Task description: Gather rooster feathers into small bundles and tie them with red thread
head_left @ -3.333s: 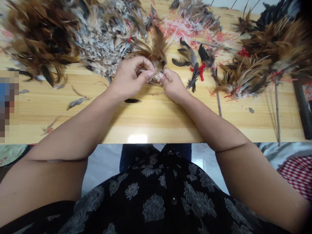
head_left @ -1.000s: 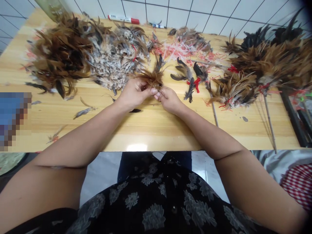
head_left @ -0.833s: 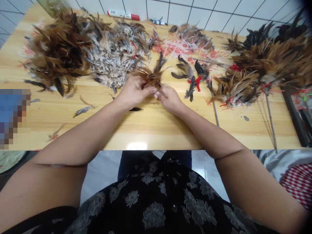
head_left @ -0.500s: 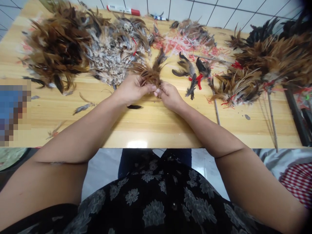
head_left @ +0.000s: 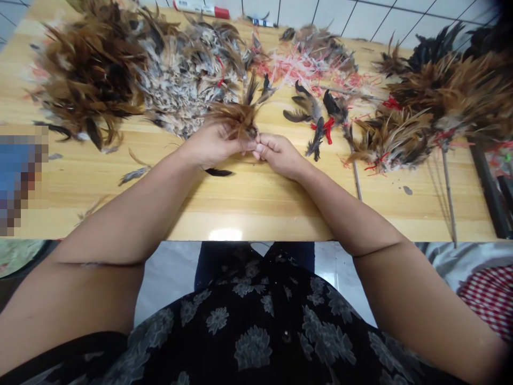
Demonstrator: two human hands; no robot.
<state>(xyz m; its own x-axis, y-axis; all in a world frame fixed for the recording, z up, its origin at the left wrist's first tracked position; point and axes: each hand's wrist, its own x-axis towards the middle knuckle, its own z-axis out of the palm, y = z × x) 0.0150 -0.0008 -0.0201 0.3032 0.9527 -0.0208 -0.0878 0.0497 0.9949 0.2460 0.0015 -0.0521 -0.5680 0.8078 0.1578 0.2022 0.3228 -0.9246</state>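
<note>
My left hand grips a small tuft of brown and black feathers by its base. My right hand sits close beside it, with thumb and fingers pinched together against the left fingertips. Whatever lies between those fingertips is hidden. A single dark feather lies on the table just below my left hand. Beyond the hands are a large brown feather pile and a speckled grey-and-brown pile. Dark feathers with red ties lie to the right of the tuft.
The wooden table has a heap of pink and red thread scraps at the back. Feather bunches on thin sticks lie to the right. A red-capped marker lies at the far edge. Loose feathers are scattered about.
The tuft now fans out more and sits slightly left and higher, held by my left hand. The view has tilted, shifting the table upward in the picture.
</note>
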